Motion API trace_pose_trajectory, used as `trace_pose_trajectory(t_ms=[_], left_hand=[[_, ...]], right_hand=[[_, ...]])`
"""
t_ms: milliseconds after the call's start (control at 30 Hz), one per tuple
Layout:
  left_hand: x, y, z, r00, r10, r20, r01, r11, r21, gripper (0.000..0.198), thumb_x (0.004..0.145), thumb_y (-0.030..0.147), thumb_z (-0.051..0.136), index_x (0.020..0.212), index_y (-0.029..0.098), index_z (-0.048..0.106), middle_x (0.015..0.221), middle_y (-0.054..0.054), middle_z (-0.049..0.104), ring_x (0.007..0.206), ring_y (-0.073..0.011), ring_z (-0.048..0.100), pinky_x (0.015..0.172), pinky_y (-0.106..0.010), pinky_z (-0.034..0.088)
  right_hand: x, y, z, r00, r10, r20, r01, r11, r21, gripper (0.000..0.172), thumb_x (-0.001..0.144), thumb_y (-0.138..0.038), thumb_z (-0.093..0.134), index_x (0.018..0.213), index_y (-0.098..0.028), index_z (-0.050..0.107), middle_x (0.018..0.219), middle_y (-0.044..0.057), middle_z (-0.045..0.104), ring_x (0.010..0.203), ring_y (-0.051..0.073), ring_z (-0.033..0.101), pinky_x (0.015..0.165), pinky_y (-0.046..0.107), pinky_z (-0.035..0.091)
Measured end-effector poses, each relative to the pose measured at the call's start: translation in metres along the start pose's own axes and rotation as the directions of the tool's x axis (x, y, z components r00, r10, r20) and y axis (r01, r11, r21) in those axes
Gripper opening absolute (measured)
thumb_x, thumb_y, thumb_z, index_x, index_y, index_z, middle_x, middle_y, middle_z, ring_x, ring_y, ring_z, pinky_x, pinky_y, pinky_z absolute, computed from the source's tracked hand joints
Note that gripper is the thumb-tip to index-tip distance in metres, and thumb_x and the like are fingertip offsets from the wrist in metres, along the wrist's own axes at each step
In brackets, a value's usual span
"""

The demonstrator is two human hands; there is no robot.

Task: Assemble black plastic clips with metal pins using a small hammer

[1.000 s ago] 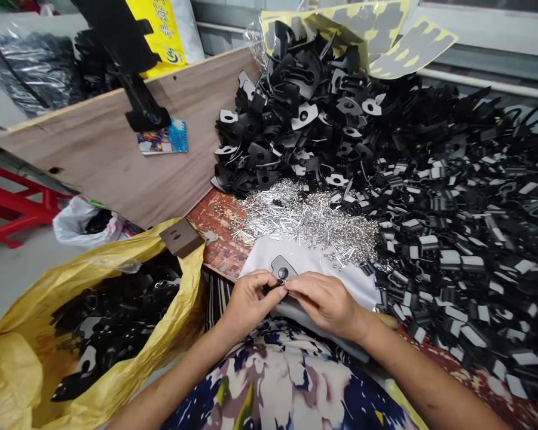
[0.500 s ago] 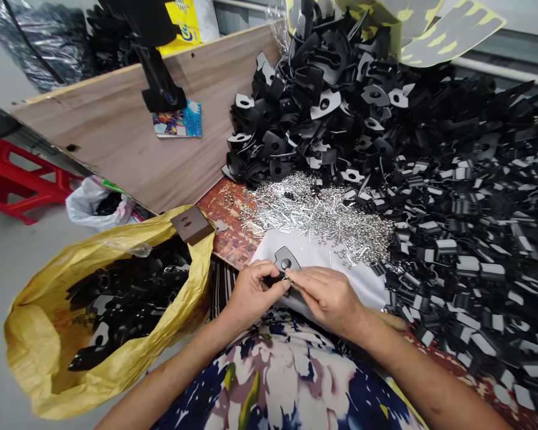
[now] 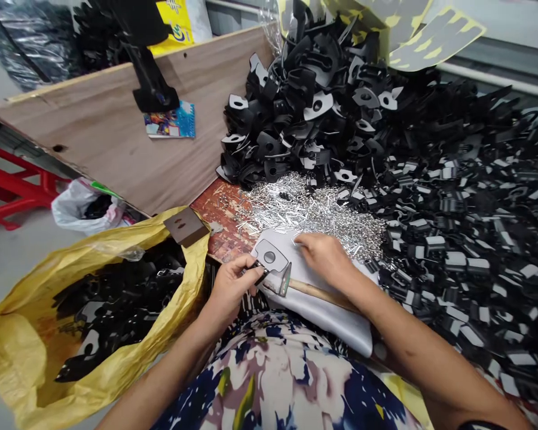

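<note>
My left hand (image 3: pixel 237 282) pinches the edge of a black plastic part (image 3: pixel 275 263) with a flat grey face and a round hole. Beneath that part lies a grey sheet (image 3: pixel 336 322). A hammer (image 3: pixel 316 289) with a wooden handle rests there, its head close to my left fingertips and the handle running under my right forearm. My right hand (image 3: pixel 325 254) is at the near edge of a heap of thin silver metal pins (image 3: pixel 314 209). Its thumb and fingers are pressed together; whatever they hold is too small to make out.
Black plastic parts (image 3: pixel 314 107) pile up at the back, and small black clips (image 3: pixel 457 263) spread over the right side. To the left stands an open yellow sack (image 3: pixel 18 334) of black parts, with a brown block (image 3: pixel 186 226) on its rim. A wooden board (image 3: pixel 94 113) walls the left side.
My hands have moved apart. The left drew left with the black part, whose grey face shows more now; the right went up toward the pins. The hammer has come into view.
</note>
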State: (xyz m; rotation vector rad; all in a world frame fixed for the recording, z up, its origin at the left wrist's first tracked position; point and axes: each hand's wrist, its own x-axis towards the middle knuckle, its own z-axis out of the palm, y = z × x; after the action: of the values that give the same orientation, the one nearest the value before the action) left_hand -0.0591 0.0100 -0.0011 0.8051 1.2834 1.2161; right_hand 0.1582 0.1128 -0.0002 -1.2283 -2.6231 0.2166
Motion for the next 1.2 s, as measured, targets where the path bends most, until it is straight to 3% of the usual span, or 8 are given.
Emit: trace_pose_trajectory(t_ms=[67,233,367,467,567,700,867,1200], left_hand=[[0.0,-0.001,0.002,1.0,-0.023,-0.003,0.022,0.996,-0.084,0.03,0.074,0.033,0.077,0.058,0.018,0.055,0.061,0.004,0.049,0.051,-0.0079,0.042,0.044,-0.019,0.038],[-0.001,0.001,0.006,0.994,-0.111,0.018,0.112,0.948,-0.299,0.031,0.071,0.035,0.082,0.062,0.016,0.058,0.064,0.003,0.054,0.051,-0.008,0.047,0.044,-0.019,0.045],[0.001,0.003,0.0,0.992,-0.111,0.053,0.123,0.888,-0.442,0.028,0.072,0.039,0.079,0.071,0.014,0.067,0.071,-0.002,0.061,0.056,-0.0112,0.053,0.045,-0.022,0.047],[0.003,0.001,-0.001,0.989,-0.142,0.036,0.14,0.845,-0.515,0.032,0.073,0.045,0.076,0.074,0.014,0.07,0.073,-0.005,0.065,0.056,-0.013,0.054,0.042,-0.023,0.045],[0.007,-0.001,0.003,0.985,-0.171,0.037,0.166,0.846,-0.506,0.034,0.073,0.047,0.08,0.07,0.015,0.07,0.071,-0.003,0.063,0.053,-0.0107,0.05,0.038,-0.02,0.037],[0.012,-0.002,0.011,0.984,-0.176,0.04,0.174,0.866,-0.469,0.035,0.069,0.044,0.087,0.066,0.014,0.068,0.066,0.0,0.06,0.051,-0.0083,0.046,0.038,-0.019,0.035],[0.013,-0.005,0.018,0.979,-0.202,0.035,0.196,0.879,-0.435,0.04,0.067,0.049,0.089,0.073,0.013,0.071,0.061,0.001,0.061,0.046,-0.0083,0.048,0.039,-0.022,0.043],[0.007,-0.01,0.025,0.98,-0.198,0.012,0.179,0.854,-0.489,0.039,0.068,0.046,0.091,0.076,0.014,0.07,0.067,0.001,0.062,0.052,-0.0097,0.052,0.041,-0.022,0.049]], right_hand=[[0.01,-0.007,0.014,0.999,-0.033,0.04,0.038,0.991,-0.126,0.022,0.086,-0.001,0.055,0.087,-0.017,0.071,0.076,0.007,0.071,0.071,0.02,0.063,0.068,0.033,0.046],[0.02,-0.012,0.035,0.995,-0.097,0.002,0.096,0.98,-0.172,0.023,0.083,0.002,0.053,0.079,-0.016,0.065,0.077,0.011,0.066,0.075,0.024,0.055,0.074,0.037,0.043],[0.017,0.013,0.025,0.991,-0.113,-0.076,0.105,0.989,-0.1,0.025,0.084,0.001,0.05,0.081,-0.015,0.068,0.082,0.012,0.064,0.081,0.025,0.055,0.075,0.038,0.045],[0.005,0.02,0.004,0.974,-0.064,-0.216,0.094,0.987,0.131,0.025,0.091,-0.006,0.051,0.091,-0.018,0.073,0.091,0.01,0.067,0.087,0.024,0.061,0.075,0.036,0.051],[-0.013,0.0,-0.023,0.964,-0.011,-0.264,0.1,0.939,0.328,0.025,0.098,-0.013,0.053,0.105,-0.023,0.075,0.095,0.005,0.07,0.082,0.018,0.067,0.07,0.032,0.054],[-0.026,-0.043,-0.043,0.959,-0.012,-0.282,0.136,0.895,0.424,0.028,0.099,-0.014,0.055,0.119,-0.024,0.071,0.097,0.005,0.074,0.085,0.019,0.07,0.077,0.035,0.058],[-0.018,-0.068,-0.032,0.939,-0.156,-0.307,0.274,0.879,0.391,0.027,0.1,-0.011,0.049,0.106,-0.02,0.073,0.085,0.005,0.069,0.081,0.018,0.064,0.097,0.044,0.056],[-0.013,-0.073,-0.028,0.926,-0.236,-0.294,0.302,0.932,0.202,0.029,0.099,-0.009,0.044,0.096,-0.018,0.072,0.075,0.004,0.059,0.076,0.02,0.056,0.107,0.045,0.053]])
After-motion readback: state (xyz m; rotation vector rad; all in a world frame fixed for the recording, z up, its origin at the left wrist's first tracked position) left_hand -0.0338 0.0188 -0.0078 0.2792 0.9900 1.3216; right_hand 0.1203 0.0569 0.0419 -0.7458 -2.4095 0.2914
